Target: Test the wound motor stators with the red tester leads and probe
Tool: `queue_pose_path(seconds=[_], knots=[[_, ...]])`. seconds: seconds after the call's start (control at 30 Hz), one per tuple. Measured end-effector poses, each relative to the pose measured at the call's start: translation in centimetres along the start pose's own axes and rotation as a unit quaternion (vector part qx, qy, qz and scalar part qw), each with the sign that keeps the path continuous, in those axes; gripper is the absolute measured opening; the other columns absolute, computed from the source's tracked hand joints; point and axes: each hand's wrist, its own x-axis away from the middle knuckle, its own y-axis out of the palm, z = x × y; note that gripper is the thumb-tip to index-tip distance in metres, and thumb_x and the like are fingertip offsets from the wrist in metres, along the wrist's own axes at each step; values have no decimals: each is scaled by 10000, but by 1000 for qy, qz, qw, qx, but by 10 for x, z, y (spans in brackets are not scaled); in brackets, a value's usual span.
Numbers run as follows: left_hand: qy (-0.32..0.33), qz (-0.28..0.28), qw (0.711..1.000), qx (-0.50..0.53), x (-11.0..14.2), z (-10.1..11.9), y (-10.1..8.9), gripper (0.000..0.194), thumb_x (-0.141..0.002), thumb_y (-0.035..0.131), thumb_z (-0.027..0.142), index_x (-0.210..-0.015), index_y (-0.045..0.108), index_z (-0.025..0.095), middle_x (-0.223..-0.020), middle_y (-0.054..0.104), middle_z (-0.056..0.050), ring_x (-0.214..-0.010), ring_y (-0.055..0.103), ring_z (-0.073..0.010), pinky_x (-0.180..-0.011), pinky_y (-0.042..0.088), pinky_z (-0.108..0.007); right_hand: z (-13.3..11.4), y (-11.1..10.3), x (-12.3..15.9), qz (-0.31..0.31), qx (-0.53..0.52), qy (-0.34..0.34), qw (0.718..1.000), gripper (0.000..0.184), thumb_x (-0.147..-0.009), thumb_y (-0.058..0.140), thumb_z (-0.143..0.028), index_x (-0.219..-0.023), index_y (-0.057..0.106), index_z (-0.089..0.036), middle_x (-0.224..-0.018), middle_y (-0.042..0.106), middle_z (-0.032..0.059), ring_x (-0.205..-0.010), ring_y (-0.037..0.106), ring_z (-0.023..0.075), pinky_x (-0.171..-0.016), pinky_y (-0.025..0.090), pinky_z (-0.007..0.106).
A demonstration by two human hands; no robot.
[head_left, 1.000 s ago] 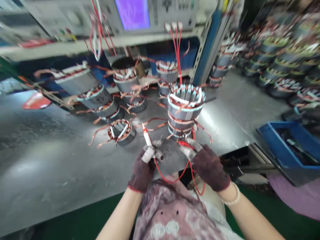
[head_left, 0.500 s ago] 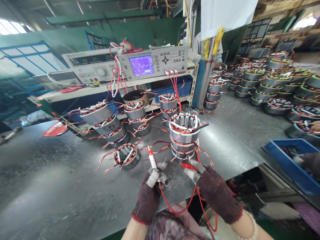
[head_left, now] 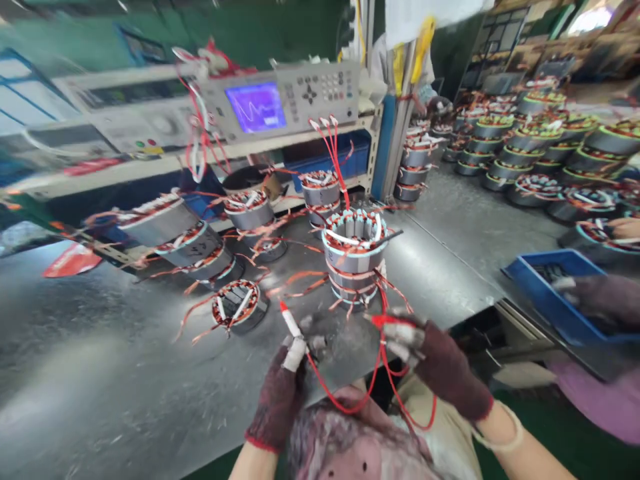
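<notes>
My left hand [head_left: 283,387], in a dark fingerless-tipped glove, is closed round a white test probe [head_left: 290,323] with a red tip pointing up and away. In my right hand [head_left: 435,357], similarly gloved, is a red alligator clip [head_left: 387,321], its nose pointing left. Red leads [head_left: 345,405] hang in loops between and below both hands. Ahead of them stands a stack of motor stators [head_left: 355,257], copper wires trailing from its sides. The clip is in front of the stack's lower right. A single stator [head_left: 243,307] lies left of the probe tip, apart from it.
A tester with a lit waveform screen [head_left: 256,107] sits on a shelf behind. More stator stacks [head_left: 193,247] stand at left, others [head_left: 525,147] at far right. A co-worker's gloved hand [head_left: 605,300] is at a blue bin [head_left: 530,263] on the right.
The view has tilted down and shifted. My right hand has drawn the clip rightward from beside the stack's base. My left hand still holds the probe.
</notes>
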Motion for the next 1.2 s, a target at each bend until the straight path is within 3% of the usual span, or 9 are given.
queue_pose_path(seconds=[0.1, 0.23, 0.43, 0.53, 0.63, 0.77, 0.9, 1.07, 1.2], knots=[[-51, -17, 994, -95, -4, -2, -18, 577, -659, 968, 524, -1090, 788, 186, -960, 836, -97, -865, 761, -256, -845, 592, -353, 32, -7, 5, 66, 17, 96, 993, 414, -1030, 596, -240, -1425, 678, -330, -1276, 763, 108, -1160, 766, 293, -942, 695, 499], [-58, -9, 925, -374, -18, 12, -31, 574, -699, 815, 736, -772, 753, 170, -609, 720, -70, -528, 597, -213, -548, 438, -310, 66, -21, -4, -102, 103, 113, 983, 300, -986, 709, -317, -1261, 785, -227, -1303, 759, 154, -1197, 737, 330, -1024, 629, 557], [30, 2, 802, -597, -17, 61, -27, 569, -827, 610, 774, -684, 724, 235, -520, 665, -59, -517, 607, -255, -546, 399, -326, 47, -88, -135, -75, 8, 3, 997, 490, -1006, 720, -370, -1475, 650, -248, -1498, 650, 128, -1075, 749, 217, -953, 637, 411], [176, -31, 818, -547, -6, 90, -5, 499, -851, 663, 714, -707, 769, 248, -603, 721, -59, -603, 659, -261, -613, 463, -329, 28, -96, -216, -217, -45, -115, 968, 680, -888, 850, -424, -1500, 628, -227, -1518, 632, 86, -1245, 686, 245, -1050, 576, 437], [384, -76, 753, -530, -2, 118, 31, 343, -917, 695, 585, -918, 862, 285, -932, 837, -73, -884, 738, -313, -861, 533, -382, 24, -80, -253, -305, -42, -133, 942, 562, -799, 911, -421, -1284, 763, -178, -1273, 749, 50, -1186, 701, 253, -1069, 542, 486], [495, -116, 597, -621, -10, 146, 83, 392, -935, 699, 454, -1277, 799, 291, -1340, 764, -117, -1352, 601, -445, -1208, 339, -620, 31, -58, -226, -201, -83, -94, 971, 514, -726, 970, -372, -1165, 783, -182, -1226, 762, 75, -1145, 695, 255, -1070, 535, 471], [539, -203, 524, -627, -29, 153, 126, 486, -880, 726, 352, -1355, 729, 252, -1475, 676, -131, -1523, 449, -447, -1316, 65, -665, 34, -47, -166, 23, -249, 45, 967, 472, -737, 940, -533, -1022, 738, -216, -1050, 780, 49, -1027, 708, 230, -951, 583, 410], [434, -324, 565, -623, -66, 133, 159, 222, -702, 874, 334, -843, 729, 244, -829, 691, -105, -1117, 689, -453, -1160, 391, -605, 56, -59, -98, 127, -366, 308, 869, 442, -783, 882, -565, -922, 665, -205, -648, 619, -53, -491, 480, 110, -465, 404, 251], [366, -265, 628, -633, -85, 117, 167, 438, -546, 998, 389, -712, 611, 270, -644, 556, -13, -689, 604, -288, -738, 487, -355, 102, -85, -52, 94, -181, 354, 912, 443, -741, 913, -540, -953, 751, -186, -790, 736, 22, -639, 627, 177, -592, 524, 308]])
